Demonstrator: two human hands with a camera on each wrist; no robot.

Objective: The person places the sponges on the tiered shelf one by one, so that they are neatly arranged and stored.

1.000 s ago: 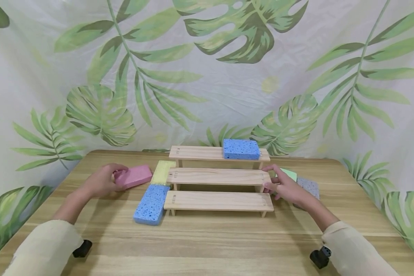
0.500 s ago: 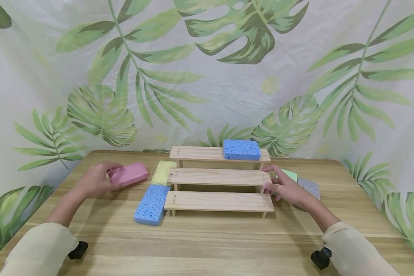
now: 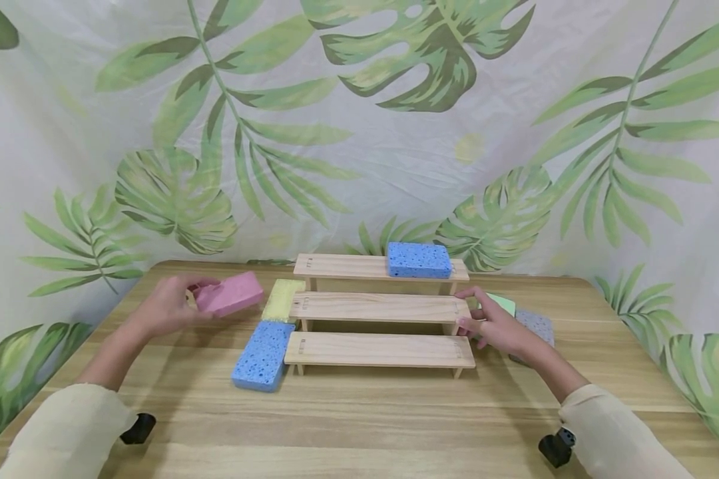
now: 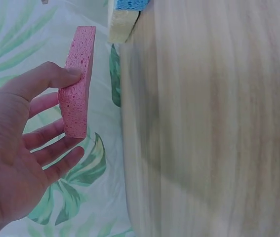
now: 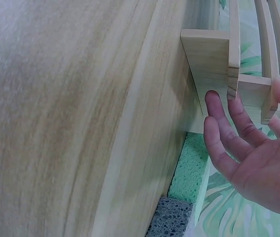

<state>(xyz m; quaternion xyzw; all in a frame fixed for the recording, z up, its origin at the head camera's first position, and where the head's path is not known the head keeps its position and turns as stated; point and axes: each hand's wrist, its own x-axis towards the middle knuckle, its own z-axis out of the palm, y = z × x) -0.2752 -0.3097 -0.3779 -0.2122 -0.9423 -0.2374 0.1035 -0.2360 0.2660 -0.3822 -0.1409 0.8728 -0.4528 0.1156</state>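
Observation:
My left hand (image 3: 170, 307) pinches a pink sponge (image 3: 230, 295) between thumb and fingers, held tilted at the left of the table. In the left wrist view the thumb presses one broad face of this pink sponge (image 4: 78, 89), and the fingers lie behind it. A three-step wooden display stand (image 3: 377, 306) stands mid-table. My right hand (image 3: 496, 324) grips the right end of its middle step, thumb at the front edge, index finger at the back. In the right wrist view the other fingers of the right hand (image 5: 258, 158) spread beside the stand's lower step. A blue sponge (image 3: 419, 260) lies on the top step.
Left of the stand lie a yellow sponge (image 3: 284, 299) and a second blue sponge (image 3: 262, 355). On its right are a green sponge (image 3: 502, 303), partly behind the right hand, and a grey sponge (image 3: 536, 324). A leaf-patterned cloth (image 3: 395, 166) hangs behind the wooden table (image 3: 359, 426).
The left hand first drew the pink sponge leftward, then raised and tilted it slightly. The right hand keeps its place on the stand.

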